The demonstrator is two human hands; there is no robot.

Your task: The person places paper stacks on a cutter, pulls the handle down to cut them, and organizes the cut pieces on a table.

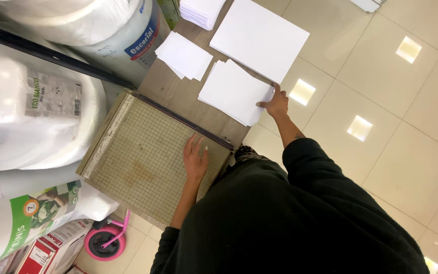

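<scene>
Paper stack (234, 91), the middle pile of cut white sheets, lies on the table (178, 94) just past the far edge of the paper cutter (148, 152). My right hand (276, 104) touches its corner at about three o'clock from the pile's middle, fingertips on the edge, not closed around anything that I can see. My left hand (195, 160) lies flat and spread on the cutter's gridded bed, at about seven o'clock from the stack and well apart from it, holding nothing.

As I judge it, several cuts are done: a smaller pile (184, 56) sits at eleven o'clock from my stack, and another pile (201, 11) lies at twelve, near the picture's top edge. A large uncut sheet (259, 38) lies at one o'clock, overlapping the stack's far corner. The cutter bed is bare, so no sheet is loaded now.
</scene>
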